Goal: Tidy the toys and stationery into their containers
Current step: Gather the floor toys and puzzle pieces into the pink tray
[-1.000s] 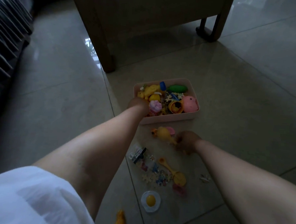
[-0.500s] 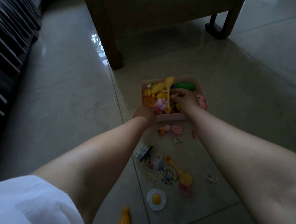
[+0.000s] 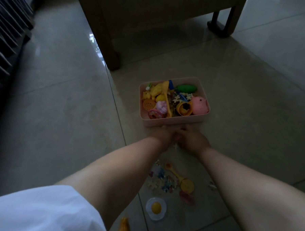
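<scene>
Pink bin [image 3: 172, 122]: heaped toys, yellow spoon [image 3: 166, 98] on top | hands' [image 3: 179, 137] grip: seemingly together, cannot tell.

Floor [image 3: 60, 110]: glossy tile, smooth, reflective. Pink bin [image 3: 174, 121]: matt plastic. Toy spoon [image 3: 180, 178] and toy egg [image 3: 156, 208]: smooth plastic. Furniture leg [image 3: 106, 42]: wood, satin. Sleeve [image 3: 37, 210]: white cloth.

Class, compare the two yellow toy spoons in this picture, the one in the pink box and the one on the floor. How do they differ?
The yellow plastic spoon in the box lies on piled toys inside the pink rectangular box; the yellow plastic spoon on the floor lies flat on tile among puzzle pieces. The boxed spoon's bowl points away from the person; the floor spoon's bowl points towards them. Both are yellow, long-handled toys.
</scene>
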`<state>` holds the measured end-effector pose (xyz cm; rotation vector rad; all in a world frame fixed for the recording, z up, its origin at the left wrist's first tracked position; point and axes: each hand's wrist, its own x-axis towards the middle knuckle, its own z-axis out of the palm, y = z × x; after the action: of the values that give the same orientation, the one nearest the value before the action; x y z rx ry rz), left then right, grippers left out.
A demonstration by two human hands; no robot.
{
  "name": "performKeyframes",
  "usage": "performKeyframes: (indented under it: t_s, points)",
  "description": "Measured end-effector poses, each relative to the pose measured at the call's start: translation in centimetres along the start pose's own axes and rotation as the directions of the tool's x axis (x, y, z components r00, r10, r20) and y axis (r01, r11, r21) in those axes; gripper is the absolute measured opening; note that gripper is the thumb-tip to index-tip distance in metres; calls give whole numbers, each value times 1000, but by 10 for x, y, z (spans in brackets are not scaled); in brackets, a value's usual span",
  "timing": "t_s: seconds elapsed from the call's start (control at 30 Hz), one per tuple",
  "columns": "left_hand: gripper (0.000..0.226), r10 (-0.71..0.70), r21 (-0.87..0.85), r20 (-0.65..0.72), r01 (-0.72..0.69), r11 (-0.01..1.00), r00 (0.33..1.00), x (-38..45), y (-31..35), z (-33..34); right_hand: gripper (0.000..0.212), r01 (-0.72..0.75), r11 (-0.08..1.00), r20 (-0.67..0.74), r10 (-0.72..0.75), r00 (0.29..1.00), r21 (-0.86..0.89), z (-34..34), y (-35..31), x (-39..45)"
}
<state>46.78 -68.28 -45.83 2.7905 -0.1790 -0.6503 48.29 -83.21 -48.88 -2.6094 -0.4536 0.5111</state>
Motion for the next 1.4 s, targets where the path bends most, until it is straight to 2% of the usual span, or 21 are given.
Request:
performKeyframes:
  t_s: [0.1, 0.2, 0.27, 0.33, 0.37, 0.4, 0.47, 0.5, 0.57, 0.67, 0.77, 0.87, 0.97, 1.07, 1.17, 1.27, 1.4]
  points:
    - [37, 20, -30, -14, -21, 999, 1000, -5, 4, 3, 63, -58, 997, 19, 57, 998, 52, 7, -8, -4]
    - [33, -59, -118, 26, 62, 991, 998, -1, -1, 1, 50, -66, 995, 16, 65, 998, 74, 13, -11, -3]
    - [34, -83, -171, 2, 82, 982, 997, -1, -6, -11, 37, -62, 992, -11, 63, 998, 109, 5, -16, -3]
    - [30, -128, -215, 52, 136, 967, 990, -7, -12, -35, 23, 25, 991, -40, -20, 999, 130, -10, -25, -2]
    - [28, -128, -219, 72, 141, 965, 989, -10, -16, -49, 24, 75, 985, -59, -67, 996, 158, -16, -28, 0]
    - [26, -133, -272, 93, 154, 950, 987, -9, -23, -59, 27, 117, 977, -92, -102, 991, 179, -22, -32, 1]
    - [27, -121, -415, 117, 159, 896, 986, -9, -37, -82, 18, 174, 973, -211, -140, 967, 153, -31, -42, 3]
    - [26, -140, -486, 86, 165, 858, 986, -11, -41, -91, 13, 190, 973, -269, -149, 951, 134, -33, -49, 5]
    - [20, -191, -599, 3, 155, 786, 982, -13, -51, -103, 18, 198, 969, -350, -136, 927, 147, -37, -61, 11]
    - [22, -278, -672, -138, 116, 731, 951, -15, -58, -110, 30, 152, 960, -357, -59, 932, 236, -43, -80, 23]
    - [23, -265, -570, -148, 137, 810, 953, -11, -56, -99, 34, 107, 949, -291, -17, 957, 296, -41, -82, 28]
    - [32, -275, -255, -193, 222, 941, 942, -10, -50, -87, 30, 75, 952, -326, 28, 945, 298, -36, -69, 22]
    - [29, -286, -211, -159, 250, 945, 945, -8, -35, -80, 14, 23, 963, -346, 74, 935, 270, -30, -45, 9]
    - [25, -188, -182, -48, 176, 967, 981, -6, -13, -74, 24, -67, 979, -348, 132, 928, 193, -21, -12, -4]
    - [18, -106, -141, 101, 120, 983, 989, -6, 7, -58, 22, -159, 975, -314, 202, 928, 159, -17, 21, -16]
    - [30, -74, -74, 209, 91, 993, 975, -3, 20, -34, 16, -246, 944, -271, 302, 914, 221, -17, 45, -27]
    - [53, -34, 28, 148, 30, 999, 988, -2, 36, -8, 28, -314, 925, -209, 357, 910, 212, -16, 61, -33]
